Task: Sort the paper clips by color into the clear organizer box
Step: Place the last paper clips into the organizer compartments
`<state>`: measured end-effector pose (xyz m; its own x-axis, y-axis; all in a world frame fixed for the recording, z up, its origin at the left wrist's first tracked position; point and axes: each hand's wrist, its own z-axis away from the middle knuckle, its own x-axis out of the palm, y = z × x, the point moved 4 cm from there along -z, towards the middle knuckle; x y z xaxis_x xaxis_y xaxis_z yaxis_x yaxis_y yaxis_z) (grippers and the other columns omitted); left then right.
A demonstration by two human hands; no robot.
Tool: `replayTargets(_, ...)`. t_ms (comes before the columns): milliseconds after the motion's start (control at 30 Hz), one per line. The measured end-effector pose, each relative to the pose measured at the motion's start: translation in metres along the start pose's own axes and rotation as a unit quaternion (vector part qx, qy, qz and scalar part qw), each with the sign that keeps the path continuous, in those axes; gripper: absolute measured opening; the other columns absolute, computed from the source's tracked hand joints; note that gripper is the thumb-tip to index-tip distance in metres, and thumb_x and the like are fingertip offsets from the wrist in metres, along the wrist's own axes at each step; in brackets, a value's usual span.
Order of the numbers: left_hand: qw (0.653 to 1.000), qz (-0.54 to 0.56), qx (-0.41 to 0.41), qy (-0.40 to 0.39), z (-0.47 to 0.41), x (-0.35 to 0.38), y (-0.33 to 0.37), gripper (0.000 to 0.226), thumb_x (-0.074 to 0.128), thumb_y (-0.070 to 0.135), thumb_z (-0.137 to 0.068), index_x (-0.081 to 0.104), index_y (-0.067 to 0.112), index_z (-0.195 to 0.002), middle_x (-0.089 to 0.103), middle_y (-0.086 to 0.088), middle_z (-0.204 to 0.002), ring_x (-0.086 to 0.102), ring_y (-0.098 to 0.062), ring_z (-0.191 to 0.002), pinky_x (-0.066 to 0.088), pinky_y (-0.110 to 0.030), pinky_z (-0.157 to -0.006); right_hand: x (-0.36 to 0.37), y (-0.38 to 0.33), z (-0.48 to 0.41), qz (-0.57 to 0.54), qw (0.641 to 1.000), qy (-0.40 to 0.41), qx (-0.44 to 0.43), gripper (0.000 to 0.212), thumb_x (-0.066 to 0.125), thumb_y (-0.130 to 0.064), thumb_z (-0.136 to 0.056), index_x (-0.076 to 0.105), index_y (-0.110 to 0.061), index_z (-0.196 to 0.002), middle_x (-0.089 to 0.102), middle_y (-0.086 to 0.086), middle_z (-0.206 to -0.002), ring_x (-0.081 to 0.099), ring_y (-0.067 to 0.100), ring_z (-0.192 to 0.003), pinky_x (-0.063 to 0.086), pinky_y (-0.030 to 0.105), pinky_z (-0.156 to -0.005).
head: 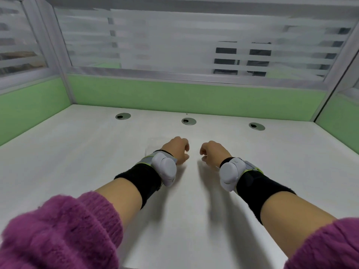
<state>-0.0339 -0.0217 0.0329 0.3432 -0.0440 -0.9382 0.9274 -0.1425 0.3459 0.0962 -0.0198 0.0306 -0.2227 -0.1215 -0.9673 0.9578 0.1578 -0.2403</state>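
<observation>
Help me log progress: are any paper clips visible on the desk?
No, the white desk shows no clips, only the left hand, the right hand and a faint clear box.

Left hand (175, 150) and right hand (212, 152), fingers curled, over a white desk (77, 162), faint clear box (152, 145) by the left.

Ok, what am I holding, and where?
Cannot tell. The left hand and right hand curl over the desk; a faint clear organizer box shows beside the left, but any grip is hidden.
</observation>
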Motion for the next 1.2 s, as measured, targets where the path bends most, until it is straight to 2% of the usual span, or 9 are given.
replayTargets(367, 0.999, -0.011, 0.007, -0.039, -0.046, 0.029, 0.029, 0.029, 0.057, 0.021, -0.088, 0.056, 0.014, -0.116, 0.051, -0.007, -0.127, 0.057, -0.029, -0.111, 0.048, -0.04, -0.095, 0.003, 0.067, -0.026, 0.014, 0.999, 0.0, 0.043, 0.038, 0.041, -0.004, -0.093, 0.054, -0.014, -0.127, 0.044, 0.008, -0.137, 0.042, 0.03, -0.127, 0.042, 0.04, -0.098)
replayTargets(633, 0.999, -0.015, 0.001, -0.033, -0.058, 0.034, 0.036, 0.029, 0.055, 0.019, -0.088, 0.056, 0.014, -0.117, 0.052, -0.006, -0.128, 0.057, -0.028, -0.112, 0.047, -0.038, -0.092, 0.0, 0.074, -0.034, -0.011, 0.999, 0.017, 0.05, 0.03, 0.044, -0.002, -0.092, 0.059, -0.008, -0.117, 0.051, 0.013, -0.129, 0.05, 0.032, -0.118, 0.045, 0.037, -0.093)
replayTargets(867, 0.999, -0.029, 0.004, -0.033, -0.06, 0.035, 0.042, 0.029, 0.057, 0.019, -0.088, 0.057, 0.013, -0.117, 0.055, -0.007, -0.126, 0.057, -0.029, -0.111, 0.047, -0.036, -0.09, -0.001, 0.076, -0.034, -0.006, 0.997, -0.007, 0.076, 0.027, 0.046, -0.005, -0.094, 0.061, 0.0, -0.116, 0.061, 0.016, -0.124, 0.057, 0.032, -0.115, 0.048, 0.036, -0.094)
replayTargets(1200, 0.997, -0.058, -0.011, -0.053, -0.065, 0.037, 0.053, 0.025, 0.053, 0.011, -0.091, 0.063, 0.008, -0.114, 0.063, -0.01, -0.124, 0.057, -0.03, -0.115, 0.047, -0.034, -0.092, 0.002, 0.076, -0.025, 0.022, 0.998, -0.003, 0.065, 0.026, 0.045, -0.006, -0.093, 0.059, -0.002, -0.115, 0.062, 0.015, -0.122, 0.059, 0.033, -0.112, 0.049, 0.035, -0.089)
